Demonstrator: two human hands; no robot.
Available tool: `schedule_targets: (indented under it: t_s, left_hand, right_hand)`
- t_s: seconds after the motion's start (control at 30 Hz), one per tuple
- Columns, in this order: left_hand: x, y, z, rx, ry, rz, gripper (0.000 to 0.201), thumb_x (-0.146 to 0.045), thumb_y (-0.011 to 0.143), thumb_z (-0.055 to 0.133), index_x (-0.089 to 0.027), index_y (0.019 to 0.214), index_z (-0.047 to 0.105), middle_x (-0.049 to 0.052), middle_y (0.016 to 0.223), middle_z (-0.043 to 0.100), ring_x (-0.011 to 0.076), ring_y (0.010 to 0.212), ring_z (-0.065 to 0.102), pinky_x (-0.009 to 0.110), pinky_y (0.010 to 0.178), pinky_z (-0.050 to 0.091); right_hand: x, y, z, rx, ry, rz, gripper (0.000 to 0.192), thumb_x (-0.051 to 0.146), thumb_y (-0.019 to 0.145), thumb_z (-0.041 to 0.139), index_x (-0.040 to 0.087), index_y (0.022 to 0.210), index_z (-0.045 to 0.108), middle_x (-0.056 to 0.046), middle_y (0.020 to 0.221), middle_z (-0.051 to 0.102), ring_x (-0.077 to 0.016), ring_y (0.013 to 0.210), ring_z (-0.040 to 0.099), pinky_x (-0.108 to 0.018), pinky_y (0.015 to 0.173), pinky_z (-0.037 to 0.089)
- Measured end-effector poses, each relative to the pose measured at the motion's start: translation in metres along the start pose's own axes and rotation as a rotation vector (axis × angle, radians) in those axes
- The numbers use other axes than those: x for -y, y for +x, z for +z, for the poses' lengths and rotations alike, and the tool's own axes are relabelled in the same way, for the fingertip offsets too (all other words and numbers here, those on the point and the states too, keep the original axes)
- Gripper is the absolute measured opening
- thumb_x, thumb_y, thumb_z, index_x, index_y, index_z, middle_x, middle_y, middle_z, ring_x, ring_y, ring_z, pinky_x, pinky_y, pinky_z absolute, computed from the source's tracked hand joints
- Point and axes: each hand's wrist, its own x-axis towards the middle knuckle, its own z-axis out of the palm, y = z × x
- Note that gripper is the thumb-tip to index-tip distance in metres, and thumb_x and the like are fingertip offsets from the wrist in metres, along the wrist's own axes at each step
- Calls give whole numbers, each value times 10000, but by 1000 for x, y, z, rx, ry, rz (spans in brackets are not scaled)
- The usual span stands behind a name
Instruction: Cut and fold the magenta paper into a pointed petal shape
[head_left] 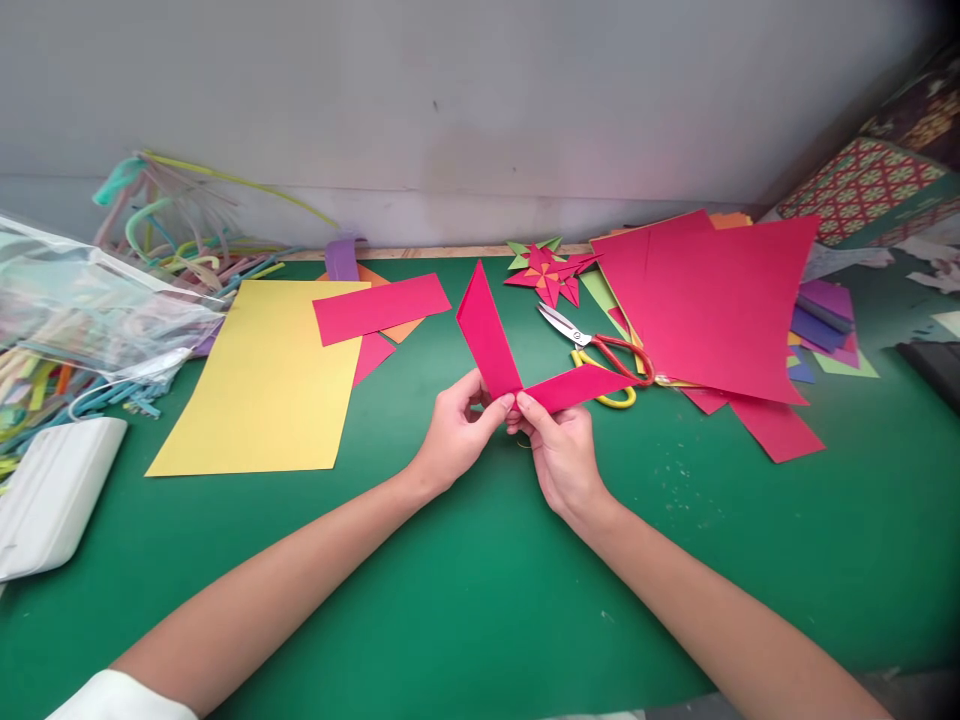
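Note:
A folded red paper strip [491, 335] forms a V, one pointed arm rising up and left, the other stretching right. My left hand [461, 425] pinches it near the bottom corner, thumb on top. Beside it, my right hand [562, 445] pinches the same corner, its thumb almost meeting the left one. The fingers underneath are mostly hidden. Just behind the right arm of the strip lie scissors [592, 345] with red and yellow handles, blades pointing up and left. Red and green folded paper flowers [547, 272] rest farther back.
A yellow sheet [262, 380] lies at left, a flat red strip [382, 308] across its corner. Large red sheets [712, 310] are piled at right. A white box-like object [64, 490], a clear plastic bag [97, 290] and colourful pipe cleaners [180, 225] occupy the left of the green table [450, 600].

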Motion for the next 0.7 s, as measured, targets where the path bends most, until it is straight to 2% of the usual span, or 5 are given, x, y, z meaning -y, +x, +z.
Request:
schedule_targets:
  t_s: [0.17, 0.47, 0.7]
  left_hand:
    - [-3, 6, -4, 125, -37, -88, 269, -416, 965, 707, -154, 1025, 699, 10, 767, 683, 90, 544, 536, 202, 451, 429]
    - [-1, 1, 1, 15, 30, -66, 268, -417, 963, 713, -151, 937, 699, 13, 729, 691, 112, 595, 600, 218, 537, 482]
    - [-1, 3, -1, 26, 120, -35, 270, -420, 984, 683, -157, 1011, 740, 38, 850, 735, 125, 669, 601, 225, 584, 464]
  right_hand:
    - [-1, 5, -8, 21, -75, -44, 209, 350, 810, 878, 173, 736, 796, -35, 681, 729, -149, 630, 624, -274, 607, 507]
    - [-3, 11, -10, 32, -173, -39, 277, 399, 810, 874, 169, 690, 776, -45, 645, 734, -139, 545, 595, -260, 510, 442]
    - [0, 12, -15, 41, -224, -83, 259, 411, 830, 867, 179, 742, 794, -47, 674, 749, -150, 554, 615, -272, 520, 469]
